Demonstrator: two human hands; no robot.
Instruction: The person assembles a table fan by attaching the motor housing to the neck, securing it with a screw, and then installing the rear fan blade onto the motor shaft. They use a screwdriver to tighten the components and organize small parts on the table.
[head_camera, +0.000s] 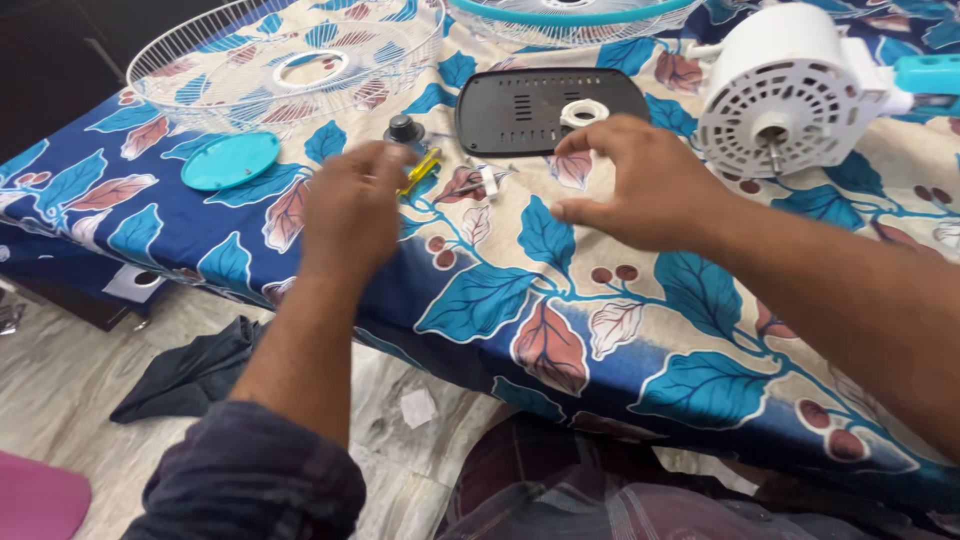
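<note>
My left hand (350, 205) hovers over the leaf-patterned cloth (560, 320), fingers curled, right by a yellow-handled screwdriver (420, 170); whether it grips the tool is unclear. My right hand (630, 185) reaches forward with thumb and fingers apart, holding nothing, close to a dark grey plastic plate (520, 110) with a white ring (580, 113) on it. A small white part (489, 181) and a dark knob (403, 129) lie between the hands.
A white wire fan guard (200, 70) and a turquoise round cap (230, 160) lie at the far left. A second guard with a turquoise rim (570, 18) is at the top. The white fan motor housing (780, 95) stands right. A dark rag (195, 370) lies on the floor.
</note>
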